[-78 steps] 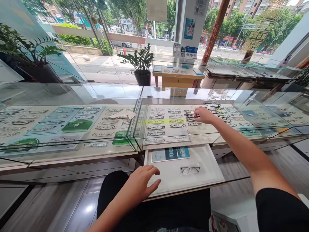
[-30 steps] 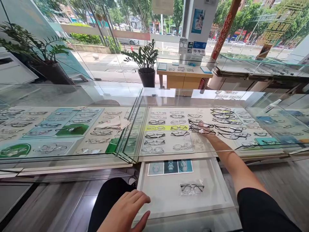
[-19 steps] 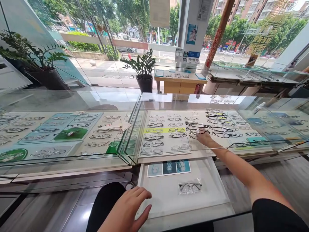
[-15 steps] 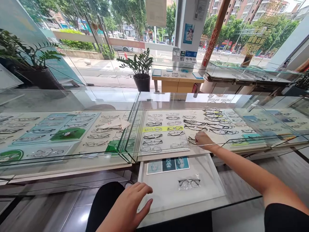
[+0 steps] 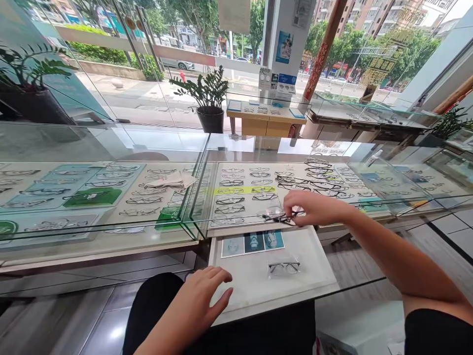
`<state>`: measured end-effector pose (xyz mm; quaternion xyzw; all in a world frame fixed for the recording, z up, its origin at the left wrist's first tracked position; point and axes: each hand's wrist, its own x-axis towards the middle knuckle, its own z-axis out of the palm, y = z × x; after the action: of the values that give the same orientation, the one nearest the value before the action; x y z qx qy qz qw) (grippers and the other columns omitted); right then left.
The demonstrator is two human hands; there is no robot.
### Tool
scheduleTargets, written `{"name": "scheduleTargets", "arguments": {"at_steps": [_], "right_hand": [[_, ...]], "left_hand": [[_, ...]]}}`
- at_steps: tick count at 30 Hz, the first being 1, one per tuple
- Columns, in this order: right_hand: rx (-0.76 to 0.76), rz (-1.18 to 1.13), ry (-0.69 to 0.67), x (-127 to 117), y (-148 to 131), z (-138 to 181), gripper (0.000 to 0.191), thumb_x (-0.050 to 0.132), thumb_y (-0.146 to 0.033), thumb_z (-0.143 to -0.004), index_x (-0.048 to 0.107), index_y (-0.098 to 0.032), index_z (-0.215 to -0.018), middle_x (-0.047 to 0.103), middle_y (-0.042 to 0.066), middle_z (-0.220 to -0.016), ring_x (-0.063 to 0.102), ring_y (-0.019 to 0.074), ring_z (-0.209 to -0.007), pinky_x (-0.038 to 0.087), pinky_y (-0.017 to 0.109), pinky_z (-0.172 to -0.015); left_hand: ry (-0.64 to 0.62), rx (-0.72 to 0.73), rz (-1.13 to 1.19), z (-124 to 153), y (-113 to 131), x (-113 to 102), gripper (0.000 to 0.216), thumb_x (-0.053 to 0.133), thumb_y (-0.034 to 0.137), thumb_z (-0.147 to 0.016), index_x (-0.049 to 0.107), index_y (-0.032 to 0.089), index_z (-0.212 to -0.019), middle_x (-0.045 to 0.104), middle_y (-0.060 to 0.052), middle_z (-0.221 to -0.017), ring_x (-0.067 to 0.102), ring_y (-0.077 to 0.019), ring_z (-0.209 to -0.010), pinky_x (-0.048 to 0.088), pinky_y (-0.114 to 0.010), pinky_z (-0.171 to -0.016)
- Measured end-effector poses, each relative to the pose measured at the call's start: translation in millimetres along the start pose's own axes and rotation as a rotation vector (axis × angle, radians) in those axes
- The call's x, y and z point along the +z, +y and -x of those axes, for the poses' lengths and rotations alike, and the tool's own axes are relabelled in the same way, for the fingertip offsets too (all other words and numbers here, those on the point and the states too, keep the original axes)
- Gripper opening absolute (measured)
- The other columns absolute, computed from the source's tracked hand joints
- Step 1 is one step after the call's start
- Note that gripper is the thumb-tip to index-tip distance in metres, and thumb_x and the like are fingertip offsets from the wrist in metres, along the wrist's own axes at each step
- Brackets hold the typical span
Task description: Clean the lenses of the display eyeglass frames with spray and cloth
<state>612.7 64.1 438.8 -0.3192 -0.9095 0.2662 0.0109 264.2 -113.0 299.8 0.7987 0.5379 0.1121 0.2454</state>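
Pinched in my right hand (image 5: 308,207) is a dark-framed pair of eyeglasses (image 5: 278,217), held just above the front edge of the glass display case. My left hand (image 5: 205,293) hovers with thumb and fingers apart at the near left side of a white pull-out drawer (image 5: 244,291), holding nothing. Inside that drawer lies another pair of eyeglasses (image 5: 284,267) in a clear plastic bag. A printed card (image 5: 253,243) with face pictures lies at the drawer's back. Rows of glasses (image 5: 229,201) fill the white display tray behind.
A folded cloth (image 5: 172,180) and a green box (image 5: 168,218) sit in the left case. The upright glass edge (image 5: 195,197) divides the two cases. Beyond stand a potted plant (image 5: 210,106) and a small wooden display table (image 5: 266,123). A white bottle (image 5: 374,158) is at the right.
My right hand has lifted the eyeglasses from the case and brought them toward me and slightly left. My left hand stays nearly in place. The view has shifted slightly.
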Motion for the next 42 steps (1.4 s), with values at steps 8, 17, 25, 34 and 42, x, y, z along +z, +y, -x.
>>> {"name": "scheduleTargets", "arguments": {"at_steps": [8,17,25,34,42], "right_hand": [[0.254,0.557,0.206,-75,80,-73,0.006,0.069,-0.017,-0.087,0.074,-0.020,-0.088,0.079,0.008,-0.102,0.064,0.0284,-0.110,0.045,0.038,-0.093],[0.379,0.679,0.222,-55,154,-112,0.013,0.068,-0.016,-0.090,0.080,-0.017,-0.094,0.080,0.014,-0.112,0.063,0.0302,-0.110,0.043,0.040,-0.096],[0.388,0.678,0.250,-40,179,-118,0.014,0.067,-0.017,-0.093,0.080,-0.015,-0.096,0.078,0.017,-0.117,0.060,0.0326,-0.118,0.041,0.043,-0.105],[0.400,0.637,0.255,-39,183,-115,0.011,0.069,-0.017,-0.092,0.078,-0.015,-0.098,0.077,0.017,-0.119,0.060,0.0317,-0.118,0.042,0.041,-0.103],[0.464,0.562,0.254,-43,184,-115,0.016,0.072,-0.024,-0.091,0.074,-0.017,-0.106,0.076,0.013,-0.122,0.060,0.0288,-0.116,0.045,0.037,-0.094]], "left_hand": [[-0.012,-0.038,0.025,3,-2,2,0.033,0.052,0.048,-0.107,0.077,0.026,-0.113,0.081,-0.008,-0.117,0.076,-0.0303,-0.109,0.056,-0.045,-0.096],[0.017,-0.061,0.066,5,-2,3,0.028,0.056,0.045,-0.106,0.077,0.027,-0.111,0.081,-0.007,-0.116,0.077,-0.0284,-0.108,0.058,-0.042,-0.096],[-0.032,-0.106,0.094,6,2,-2,0.031,0.054,0.046,-0.107,0.076,0.026,-0.113,0.080,-0.008,-0.119,0.075,-0.0284,-0.111,0.056,-0.043,-0.100],[-0.050,-0.127,0.104,5,1,-2,0.033,0.052,0.049,-0.108,0.075,0.026,-0.113,0.079,-0.008,-0.118,0.074,-0.0287,-0.111,0.055,-0.043,-0.100],[-0.023,-0.118,0.097,5,3,-3,0.033,0.052,0.049,-0.107,0.076,0.026,-0.112,0.080,-0.008,-0.117,0.075,-0.0282,-0.110,0.056,-0.041,-0.098]]}}
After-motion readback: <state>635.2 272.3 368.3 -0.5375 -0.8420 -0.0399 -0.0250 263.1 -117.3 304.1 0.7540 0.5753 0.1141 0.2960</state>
